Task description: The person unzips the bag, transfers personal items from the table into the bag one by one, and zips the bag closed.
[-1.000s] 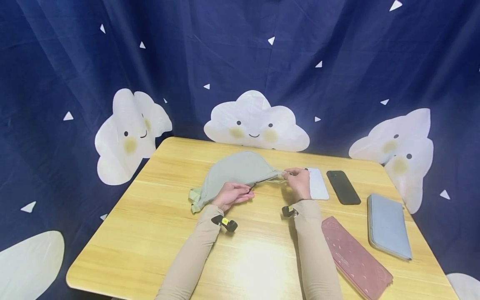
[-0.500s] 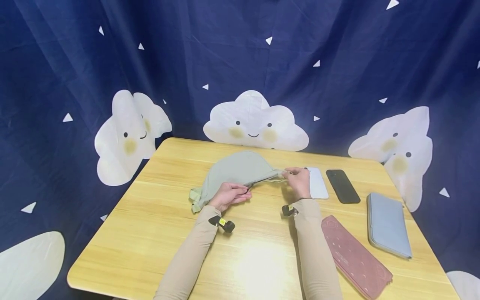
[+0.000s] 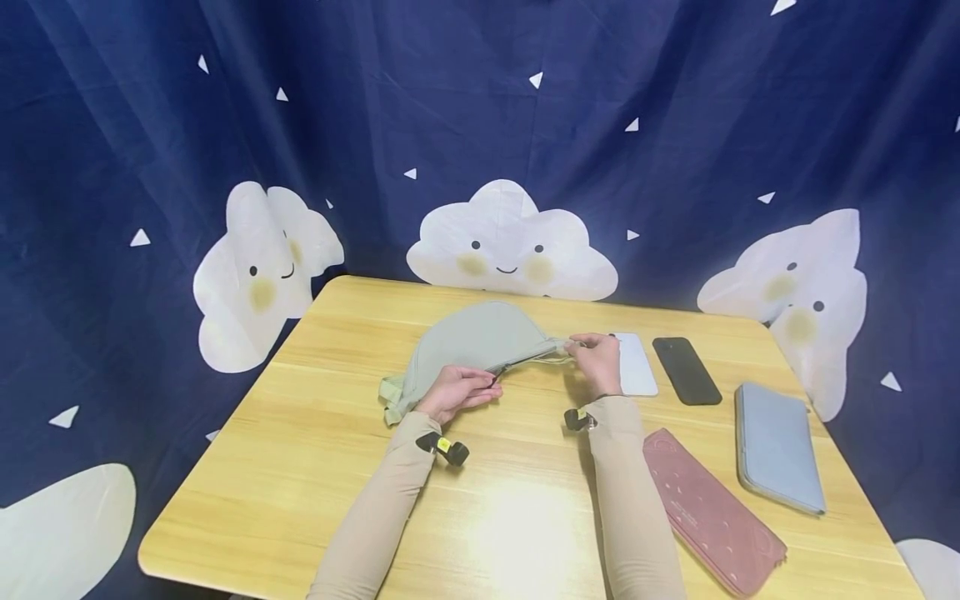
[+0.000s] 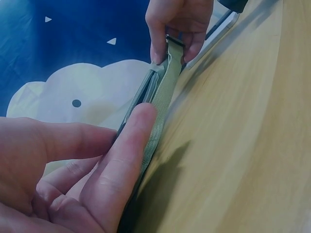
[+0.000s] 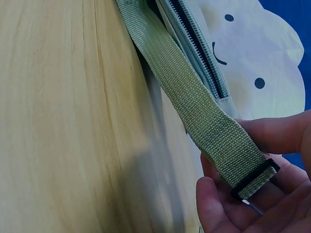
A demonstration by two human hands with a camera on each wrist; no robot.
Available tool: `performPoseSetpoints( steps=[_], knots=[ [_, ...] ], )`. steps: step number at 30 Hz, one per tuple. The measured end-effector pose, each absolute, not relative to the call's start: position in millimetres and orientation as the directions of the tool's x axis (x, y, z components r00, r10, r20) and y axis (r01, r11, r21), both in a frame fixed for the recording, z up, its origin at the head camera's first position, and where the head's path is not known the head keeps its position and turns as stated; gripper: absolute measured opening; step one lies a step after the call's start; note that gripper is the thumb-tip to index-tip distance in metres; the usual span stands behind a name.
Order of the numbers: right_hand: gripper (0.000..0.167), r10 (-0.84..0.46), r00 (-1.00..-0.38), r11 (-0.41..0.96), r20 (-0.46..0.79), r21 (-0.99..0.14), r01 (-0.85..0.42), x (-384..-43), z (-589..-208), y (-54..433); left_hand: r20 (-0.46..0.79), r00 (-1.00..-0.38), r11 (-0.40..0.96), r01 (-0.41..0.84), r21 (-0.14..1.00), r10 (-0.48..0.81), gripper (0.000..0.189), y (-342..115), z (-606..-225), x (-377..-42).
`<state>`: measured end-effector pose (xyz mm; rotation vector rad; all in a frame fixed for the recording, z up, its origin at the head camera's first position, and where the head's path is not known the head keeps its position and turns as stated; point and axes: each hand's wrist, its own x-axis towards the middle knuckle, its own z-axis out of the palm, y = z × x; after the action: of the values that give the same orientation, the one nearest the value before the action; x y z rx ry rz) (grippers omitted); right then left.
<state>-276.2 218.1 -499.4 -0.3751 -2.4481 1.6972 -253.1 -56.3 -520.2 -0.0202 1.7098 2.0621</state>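
A pale grey-green waist bag [image 3: 480, 335] lies on the table with its curved side away from me. My left hand [image 3: 459, 392] pinches the dark zipper pull at the bag's near edge between thumb and fingers. At the bag's right end, my right hand [image 3: 597, 364] holds the corner where the strap joins. Seen from the right wrist, the zipper [image 5: 206, 60] has its teeth parted, with a dark gap between them. Beside it runs the green woven strap [image 5: 182, 80], ending in a black slider buckle [image 5: 256, 179] that lies over the right fingers. The bag's inside is hidden.
Past my right hand lie a white phone [image 3: 636, 365] and a black phone [image 3: 686, 371]. Farther right is a blue zip wallet [image 3: 778, 448], and a dusky pink wallet [image 3: 712, 510] lies beside my right forearm. A dark blue cloud-print curtain [image 3: 465, 100] hangs behind the table.
My left hand has slid slightly left along the bag's near edge with the zipper pull. The right hand keeps its hold on the bag's right end.
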Motion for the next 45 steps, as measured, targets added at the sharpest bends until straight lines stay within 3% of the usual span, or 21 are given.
performPoseSetpoints(
  steps=[45],
  knots=[
    [0.033,0.272,-0.961,0.328,-0.054,-0.933,0.146,-277.8,-499.1,222.9,-0.307,-0.895,-0.115,-0.359,0.926,0.323,0.03,-65.5,-520.0,-246.8]
  ],
)
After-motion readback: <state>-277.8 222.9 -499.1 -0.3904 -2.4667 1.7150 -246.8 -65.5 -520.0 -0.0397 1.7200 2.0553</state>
